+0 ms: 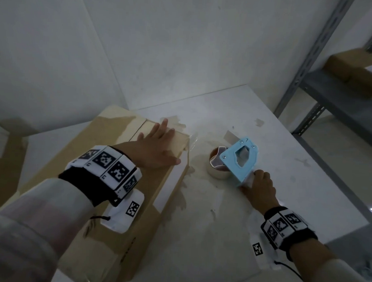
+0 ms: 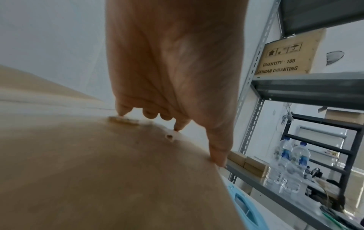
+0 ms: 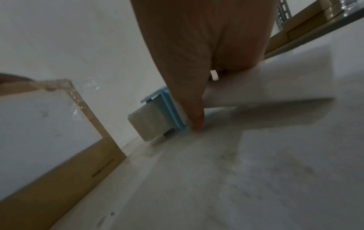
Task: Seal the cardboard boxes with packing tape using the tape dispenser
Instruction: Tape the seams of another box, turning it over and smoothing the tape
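A brown cardboard box (image 1: 106,180) lies on the white table, its top flaps closed and its far right corner under clear tape. My left hand (image 1: 157,148) rests flat on the box top near that corner, fingers spread; the left wrist view has the fingertips (image 2: 178,126) touching the cardboard (image 2: 98,171). To the right, a light blue tape dispenser (image 1: 239,162) with a roll of tape (image 1: 217,165) stands on the table. My right hand (image 1: 258,186) grips its white handle (image 3: 265,87), fingers curled round it. The dispenser (image 3: 167,112) sits a short way from the box side (image 3: 49,132).
A white table (image 1: 230,228) carries scuffs and scraps of old tape (image 1: 259,122). A grey metal shelf rack (image 1: 336,98) stands at the right, holding another cardboard box (image 1: 358,67). Water bottles (image 2: 291,157) stand beyond the rack. White walls close off the back and left.
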The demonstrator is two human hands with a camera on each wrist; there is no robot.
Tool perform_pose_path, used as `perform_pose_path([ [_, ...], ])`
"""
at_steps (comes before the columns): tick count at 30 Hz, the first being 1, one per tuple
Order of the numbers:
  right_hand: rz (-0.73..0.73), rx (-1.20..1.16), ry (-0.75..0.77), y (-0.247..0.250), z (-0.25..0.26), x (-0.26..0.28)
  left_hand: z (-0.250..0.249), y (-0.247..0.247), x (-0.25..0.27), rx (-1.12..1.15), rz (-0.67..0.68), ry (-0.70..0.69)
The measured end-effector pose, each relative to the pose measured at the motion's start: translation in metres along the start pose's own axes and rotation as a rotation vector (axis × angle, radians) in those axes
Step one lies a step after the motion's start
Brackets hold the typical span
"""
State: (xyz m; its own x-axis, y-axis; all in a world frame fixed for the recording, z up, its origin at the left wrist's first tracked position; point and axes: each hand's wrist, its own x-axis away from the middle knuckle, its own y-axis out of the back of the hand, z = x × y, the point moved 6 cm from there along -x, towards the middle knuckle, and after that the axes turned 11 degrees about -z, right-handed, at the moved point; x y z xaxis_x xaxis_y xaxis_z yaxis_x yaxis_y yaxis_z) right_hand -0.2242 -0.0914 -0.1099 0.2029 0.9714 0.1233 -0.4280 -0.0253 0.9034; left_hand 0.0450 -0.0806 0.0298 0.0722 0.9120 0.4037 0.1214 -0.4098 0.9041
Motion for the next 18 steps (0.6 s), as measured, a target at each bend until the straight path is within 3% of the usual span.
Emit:
perform_pose_path([
  [4,0.120,0.137,0.002,0.008,-0.004,0.007,0.016,0.008,0.008,0.028,0.024,-0.010],
  [6,0.102,0.180,-0.015,0.022,0.000,0.010,0.027,0.010,0.008,0.025,0.020,0.001],
  [9,-0.033,0.028,0.018,0.047,0.030,0.011,0.037,0.007,0.005,-0.004,0.026,-0.015],
  [12,-0.123,-0.284,0.186,0.059,0.086,0.026,0.038,0.005,0.002,-0.057,0.007,-0.038],
  [15,0.049,-0.466,0.304,0.046,0.141,0.055,0.036,0.003,0.000,-0.089,0.014,-0.067],
  [18,0.220,-0.636,0.296,0.021,0.177,0.069,0.040,0.000,-0.003,-0.115,0.032,-0.073],
])
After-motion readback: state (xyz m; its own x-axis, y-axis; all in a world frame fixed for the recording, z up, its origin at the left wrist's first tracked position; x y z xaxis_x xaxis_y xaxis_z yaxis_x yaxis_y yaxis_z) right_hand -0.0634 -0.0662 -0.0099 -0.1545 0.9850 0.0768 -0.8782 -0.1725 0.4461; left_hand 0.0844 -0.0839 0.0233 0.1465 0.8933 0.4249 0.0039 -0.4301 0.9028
